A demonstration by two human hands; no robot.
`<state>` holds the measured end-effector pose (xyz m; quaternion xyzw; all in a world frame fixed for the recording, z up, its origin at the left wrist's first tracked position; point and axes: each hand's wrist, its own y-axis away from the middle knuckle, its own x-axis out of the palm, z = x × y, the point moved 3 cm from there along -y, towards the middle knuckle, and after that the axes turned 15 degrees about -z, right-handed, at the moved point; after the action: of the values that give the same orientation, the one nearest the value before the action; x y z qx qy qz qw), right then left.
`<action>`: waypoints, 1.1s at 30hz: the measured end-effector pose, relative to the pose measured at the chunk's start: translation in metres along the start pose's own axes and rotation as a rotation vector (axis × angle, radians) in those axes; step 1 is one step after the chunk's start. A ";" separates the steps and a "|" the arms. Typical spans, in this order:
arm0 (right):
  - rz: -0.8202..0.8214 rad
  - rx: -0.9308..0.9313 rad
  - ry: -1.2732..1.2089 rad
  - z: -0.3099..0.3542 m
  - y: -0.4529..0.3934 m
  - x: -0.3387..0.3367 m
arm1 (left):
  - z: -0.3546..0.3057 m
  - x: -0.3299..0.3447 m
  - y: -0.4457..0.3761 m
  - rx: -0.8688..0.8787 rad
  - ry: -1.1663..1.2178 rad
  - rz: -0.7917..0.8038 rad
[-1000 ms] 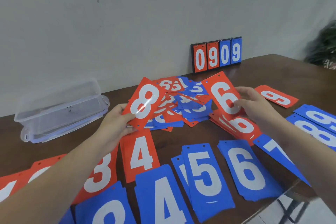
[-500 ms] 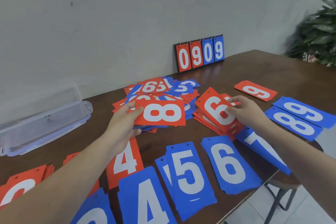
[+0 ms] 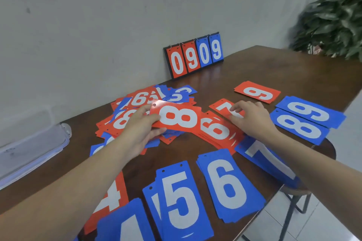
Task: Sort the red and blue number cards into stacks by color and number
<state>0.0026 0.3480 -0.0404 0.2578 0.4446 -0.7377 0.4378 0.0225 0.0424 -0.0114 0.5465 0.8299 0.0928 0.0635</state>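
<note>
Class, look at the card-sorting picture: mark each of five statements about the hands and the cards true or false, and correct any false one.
1. The left hand holds a red 8 card. True.
2. The right hand holds a blue 6 card. False: its fingers rest on a red 7 card; the blue 6 stack lies untouched.
3. The scoreboard by the wall reads 0909. True.
4. The red 9 card lies on top of the blue 9 card. False: they lie apart on the table.
5. The blue 5 stack lies beside the blue 6 stack. True.

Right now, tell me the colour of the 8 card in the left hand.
Red with a white numeral; the head view shows the 8 card pinched in the left hand.
</note>
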 end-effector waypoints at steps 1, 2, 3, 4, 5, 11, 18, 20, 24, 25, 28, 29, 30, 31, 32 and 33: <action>-0.024 0.004 -0.033 -0.008 -0.003 -0.004 | -0.001 0.013 -0.003 0.004 -0.006 0.015; -0.047 0.004 -0.050 -0.017 -0.007 -0.008 | -0.003 0.028 -0.008 0.008 -0.009 0.031; -0.068 -0.001 -0.048 -0.024 -0.012 -0.012 | -0.004 0.043 -0.012 0.015 -0.017 0.047; -0.091 0.001 -0.043 -0.034 -0.017 -0.015 | -0.005 0.059 -0.016 0.023 -0.033 0.062; -0.108 0.009 -0.033 -0.042 -0.023 -0.019 | -0.006 0.075 -0.021 0.028 -0.050 0.078; -0.137 0.069 -0.062 -0.097 -0.052 -0.031 | -0.006 0.174 -0.050 0.096 -0.157 0.168; 0.073 0.015 0.110 -0.128 -0.096 -0.013 | 0.007 0.254 -0.075 0.182 -0.339 0.245; 0.116 0.006 0.126 -0.129 -0.110 -0.004 | 0.009 0.264 -0.081 0.209 -0.386 0.238; 0.185 0.042 0.166 -0.140 -0.138 0.006 | 0.007 0.277 -0.093 0.328 -0.545 0.234; 0.186 0.039 0.174 -0.145 -0.142 0.006 | 0.006 0.281 -0.096 0.370 -0.587 0.241; 0.166 0.003 0.223 -0.157 -0.146 0.002 | 0.005 0.290 -0.098 0.485 -0.709 0.293; 0.165 -0.006 0.227 -0.161 -0.146 0.000 | 0.006 0.293 -0.099 0.500 -0.724 0.315; 0.165 -0.013 0.223 -0.164 -0.145 -0.002 | 0.006 0.295 -0.100 0.507 -0.725 0.333; 0.168 -0.019 0.218 -0.167 -0.145 -0.003 | 0.007 0.297 -0.101 0.511 -0.730 0.346; 0.171 -0.024 0.213 -0.169 -0.144 -0.003 | 0.007 0.298 -0.101 0.518 -0.743 0.352; 0.171 -0.026 0.206 -0.170 -0.144 -0.003 | 0.009 0.299 -0.101 0.529 -0.763 0.352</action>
<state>-0.1236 0.5305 -0.0565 0.3633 0.4730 -0.6618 0.4543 -0.1842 0.2792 -0.0435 0.6706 0.6378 -0.3183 0.2054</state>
